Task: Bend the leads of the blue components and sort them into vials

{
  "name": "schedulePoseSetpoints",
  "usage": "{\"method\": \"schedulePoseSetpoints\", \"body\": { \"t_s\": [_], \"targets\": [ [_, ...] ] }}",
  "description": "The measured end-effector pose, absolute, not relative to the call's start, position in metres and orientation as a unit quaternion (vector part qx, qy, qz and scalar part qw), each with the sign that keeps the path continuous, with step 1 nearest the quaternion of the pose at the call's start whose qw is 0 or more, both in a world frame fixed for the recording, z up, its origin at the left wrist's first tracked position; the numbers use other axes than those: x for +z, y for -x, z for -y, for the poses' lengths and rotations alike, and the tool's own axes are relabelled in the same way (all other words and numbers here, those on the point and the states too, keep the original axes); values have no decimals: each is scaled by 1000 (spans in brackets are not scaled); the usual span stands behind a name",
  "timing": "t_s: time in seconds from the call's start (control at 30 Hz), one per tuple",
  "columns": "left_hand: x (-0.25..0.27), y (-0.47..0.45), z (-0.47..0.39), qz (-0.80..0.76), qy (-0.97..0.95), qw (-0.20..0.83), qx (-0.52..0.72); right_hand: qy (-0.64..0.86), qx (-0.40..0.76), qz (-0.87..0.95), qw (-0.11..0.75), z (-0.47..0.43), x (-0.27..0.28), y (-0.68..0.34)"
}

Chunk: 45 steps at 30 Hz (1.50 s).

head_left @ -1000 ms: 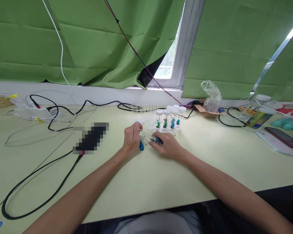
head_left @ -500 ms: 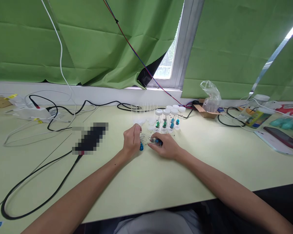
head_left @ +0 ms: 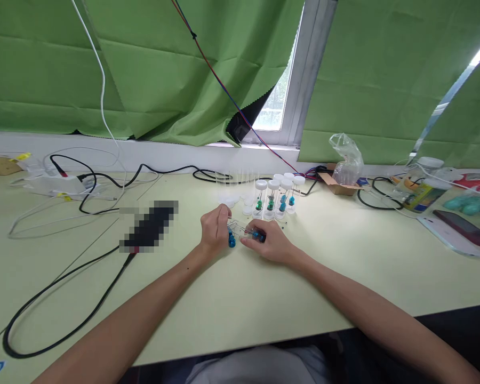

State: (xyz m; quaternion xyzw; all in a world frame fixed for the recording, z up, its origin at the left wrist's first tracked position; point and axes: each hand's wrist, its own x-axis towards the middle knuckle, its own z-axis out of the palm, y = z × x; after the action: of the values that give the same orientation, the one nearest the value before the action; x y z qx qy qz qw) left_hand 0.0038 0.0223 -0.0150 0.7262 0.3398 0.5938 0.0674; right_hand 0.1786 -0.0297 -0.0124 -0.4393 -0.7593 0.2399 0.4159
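Probably a lab: capped vials (head_left: 278,196), cables (head_left: 104,184), workbench (head_left: 344,266).

Capped vials (head_left: 278,196) crowd just behind both hands; bare table (head_left: 240,298) lies open toward the person.

Evenly bright, soft daylight from the window gap (head_left: 274,104) between green blinds (head_left: 144,69) (a second overexposed sliver at upper right). Faint, diffuse shadows under arms on the pale table (head_left: 240,298). Strong wide-angle bowing toward edges; sill line curved. One pixelated patch (head_left: 149,225) left of centre. Small central items slightly soft.
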Motion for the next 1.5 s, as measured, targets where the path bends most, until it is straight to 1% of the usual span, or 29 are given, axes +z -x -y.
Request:
{"method": "schedulePoseSetpoints", "body": {
  "t_s": [0.1,0.17,0.23,0.4,0.47,0.53,0.67,0.77,0.87,1.03,1.3,1.5],
  "targets": [
    [-13,-4,-21,-338,-726,68,596,439,253,756,415,29,-11,-178],
    [-11,-3,-22,-343,-723,90,593,439,256,754,416,29,-10,-178],
    [-7,-3,-23,-345,-719,141,587,443,252,751,420,27,-9,-178],
    [0,-5,-25,-331,-676,315,578,471,196,740,438,24,-7,-178],
    [1,-7,-24,-341,-662,346,571,474,164,742,445,22,-8,-179],
    [2,-8,-22,-362,-665,335,560,471,125,749,449,19,-11,-180],
    [5,-9,-20,-402,-681,276,546,467,32,763,445,14,-17,-184],
    [7,-10,-21,-416,-683,263,540,473,-29,778,411,12,-19,-185],
    [7,-11,-21,-427,-674,270,539,491,-57,784,374,12,-21,-183],
    [5,-12,-19,-449,-668,260,534,520,-36,778,351,13,-23,-180],
    [0,-9,-22,-462,-687,205,522,517,48,766,379,18,-17,-175],
    [-6,-8,-25,-466,-688,188,523,517,97,756,389,21,-15,-174]
  ]
}}
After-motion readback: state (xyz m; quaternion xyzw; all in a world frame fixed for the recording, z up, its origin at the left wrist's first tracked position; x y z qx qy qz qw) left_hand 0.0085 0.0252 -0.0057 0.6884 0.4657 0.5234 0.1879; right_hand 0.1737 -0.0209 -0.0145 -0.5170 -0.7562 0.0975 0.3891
